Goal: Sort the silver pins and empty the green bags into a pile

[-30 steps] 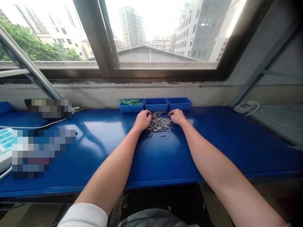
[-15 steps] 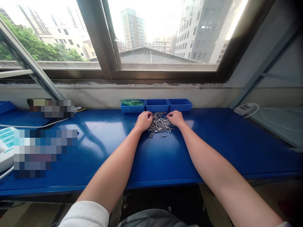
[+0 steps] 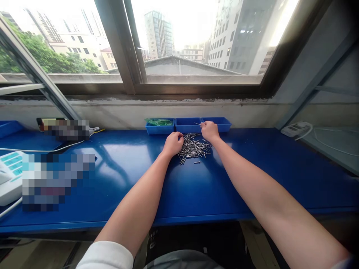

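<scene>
A pile of small metal pins lies on the blue table, with a single pin apart from it on the near side. My right hand is raised at the front of the middle blue bin, fingers pinched on a thin metal pin that points left. At the left edge of the pile is my left hand, its fingers curled together; whatever they hold, if anything, is too small to make out.
The left blue bin holds green plastic; the right blue bin stands beside the middle one. A white device is on the left, a power strip at the right, and a window behind.
My right hand has risen from the pile's right side to the middle bin, a pin now showing in its fingers. My left hand stays beside the pile. The view has shifted slightly.
</scene>
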The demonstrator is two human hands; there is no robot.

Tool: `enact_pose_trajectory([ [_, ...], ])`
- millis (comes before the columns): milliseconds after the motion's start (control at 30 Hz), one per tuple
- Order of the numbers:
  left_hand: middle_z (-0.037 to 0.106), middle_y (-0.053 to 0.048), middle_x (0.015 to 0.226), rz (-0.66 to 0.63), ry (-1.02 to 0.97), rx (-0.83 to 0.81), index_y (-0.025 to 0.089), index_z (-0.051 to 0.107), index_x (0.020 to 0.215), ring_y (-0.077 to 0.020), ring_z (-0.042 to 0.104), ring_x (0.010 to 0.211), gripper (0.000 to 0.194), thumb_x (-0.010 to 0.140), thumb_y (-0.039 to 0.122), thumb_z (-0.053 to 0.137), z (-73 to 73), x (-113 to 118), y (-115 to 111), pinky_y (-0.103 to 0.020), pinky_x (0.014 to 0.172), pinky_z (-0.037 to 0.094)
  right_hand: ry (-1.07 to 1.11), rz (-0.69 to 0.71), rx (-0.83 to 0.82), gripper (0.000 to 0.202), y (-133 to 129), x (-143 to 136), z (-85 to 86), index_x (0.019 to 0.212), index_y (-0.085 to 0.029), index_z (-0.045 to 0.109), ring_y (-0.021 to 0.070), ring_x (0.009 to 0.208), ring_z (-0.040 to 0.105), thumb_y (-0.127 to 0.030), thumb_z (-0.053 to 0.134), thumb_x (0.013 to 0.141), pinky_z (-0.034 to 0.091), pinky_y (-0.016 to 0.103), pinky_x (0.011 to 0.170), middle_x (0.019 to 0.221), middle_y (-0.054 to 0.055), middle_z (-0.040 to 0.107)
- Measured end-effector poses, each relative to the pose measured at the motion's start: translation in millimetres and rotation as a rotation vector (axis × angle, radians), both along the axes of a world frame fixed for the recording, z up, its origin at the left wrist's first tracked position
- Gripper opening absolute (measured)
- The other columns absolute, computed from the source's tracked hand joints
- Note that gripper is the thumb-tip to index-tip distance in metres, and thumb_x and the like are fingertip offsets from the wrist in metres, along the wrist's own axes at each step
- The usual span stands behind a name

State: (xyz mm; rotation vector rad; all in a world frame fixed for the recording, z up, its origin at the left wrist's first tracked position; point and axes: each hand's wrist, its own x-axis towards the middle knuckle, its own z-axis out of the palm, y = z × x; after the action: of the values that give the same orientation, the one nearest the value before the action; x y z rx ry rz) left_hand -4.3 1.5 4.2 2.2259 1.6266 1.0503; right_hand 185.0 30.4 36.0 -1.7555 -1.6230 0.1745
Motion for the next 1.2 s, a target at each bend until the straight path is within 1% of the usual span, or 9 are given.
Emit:
enact_pose_trajectory([
  [100,0.065,-0.007,0.097,-0.004,-0.001,0.002,0.017,0.065,0.094,-0.0187,0.060,0.092,0.023,0.082,0.022,0.047,-0.5,-1,0,-0.030,0.088,0.046,-0.032,-0.057,-0.040,0.035,11,-4,7.4,0.088,-0.016,0.069,0.0269,0.095,0.062,-0.036,0.041,0.089,0.044,0.034,0.082,0.091,0.015,0.069],
  [267,0.065,-0.007,0.098,-0.011,0.008,0.002,0.017,0.065,0.095,-0.0191,0.060,0.092,0.024,0.083,0.023,0.046,-1.1,-1,0,-0.031,0.088,0.046,-0.012,-0.095,-0.025,0.025,21,-1,9.2,0.091,-0.017,0.069,0.0273,0.097,0.060,-0.035,0.053,0.083,0.044,0.036,0.085,0.092,0.015,0.068],
  [500,0.064,-0.007,0.100,-0.013,0.021,-0.002,0.018,0.065,0.096,-0.0195,0.059,0.094,0.024,0.084,0.024,0.046,-0.7,0,-2,-0.031,0.087,0.046,0.052,-0.297,0.057,0.021,25,36,5.7,0.089,-0.018,0.068,0.0253,0.097,0.059,-0.022,0.050,0.080,0.044,0.034,0.086,0.093,0.013,0.068],
  [667,0.064,-0.008,0.101,-0.018,0.028,-0.007,0.018,0.065,0.097,-0.0200,0.059,0.095,0.024,0.084,0.026,0.046,-1.1,0,-2,-0.032,0.087,0.046,0.105,-0.175,0.094,0.037,18,53,-4.3,0.112,-0.016,0.062,0.0221,0.095,0.060,-0.027,0.056,0.077,0.043,0.033,0.089,0.088,0.007,0.069],
  [767,0.064,-0.008,0.101,-0.011,0.042,-0.009,0.018,0.064,0.098,-0.0203,0.059,0.096,0.025,0.084,0.027,0.045,-1.7,1,-1,-0.032,0.088,0.046,0.090,-0.180,0.118,0.031,5,53,-8.0,0.105,-0.016,0.064,0.0210,0.088,0.061,-0.028,0.052,0.078,0.043,0.033,0.089,0.085,0.008,0.068],
  [867,0.063,-0.009,0.106,0.003,0.083,-0.021,0.018,0.063,0.102,-0.0218,0.058,0.101,0.030,0.085,0.033,0.044,-2.3,1,-2,-0.033,0.091,0.044,0.020,-0.231,-0.032,0.023,-8,52,-6.7,0.087,-0.016,0.068,0.0258,0.089,0.062,-0.031,0.058,0.073,0.046,0.036,0.083,0.086,0.013,0.068],
  [933,0.061,-0.011,0.115,0.016,0.120,-0.055,0.018,0.061,0.111,-0.0244,0.055,0.108,0.040,0.086,0.043,0.043,-2.6,1,-3,-0.036,0.095,0.041,-0.040,-0.247,-0.179,0.028,-14,53,-5.1,0.082,-0.014,0.069,0.0299,0.089,0.063,-0.038,0.062,0.069,0.048,0.038,0.078,0.086,0.017,0.067],
  [1100,0.042,-0.016,0.141,-0.057,0.250,-0.171,0.016,0.046,0.132,-0.0319,0.034,0.132,0.078,0.077,0.071,0.039,-1.3,1,-10,-0.043,0.108,0.026,-0.162,-0.228,-0.339,0.050,-20,50,-8.9,0.090,-0.010,0.070,0.0351,0.092,0.063,-0.055,0.061,0.070,0.049,0.042,0.076,0.095,0.024,0.065],
  [1200,0.039,-0.016,0.143,-0.090,0.284,-0.160,0.016,0.045,0.134,-0.0313,0.031,0.134,0.082,0.076,0.073,0.038,2.0,1,-12,-0.042,0.109,0.024,-0.218,-0.177,-0.394,0.048,-20,44,-14.2,0.092,-0.011,0.070,0.0353,0.095,0.063,-0.054,0.059,0.074,0.049,0.043,0.077,0.099,0.024,0.065],
])
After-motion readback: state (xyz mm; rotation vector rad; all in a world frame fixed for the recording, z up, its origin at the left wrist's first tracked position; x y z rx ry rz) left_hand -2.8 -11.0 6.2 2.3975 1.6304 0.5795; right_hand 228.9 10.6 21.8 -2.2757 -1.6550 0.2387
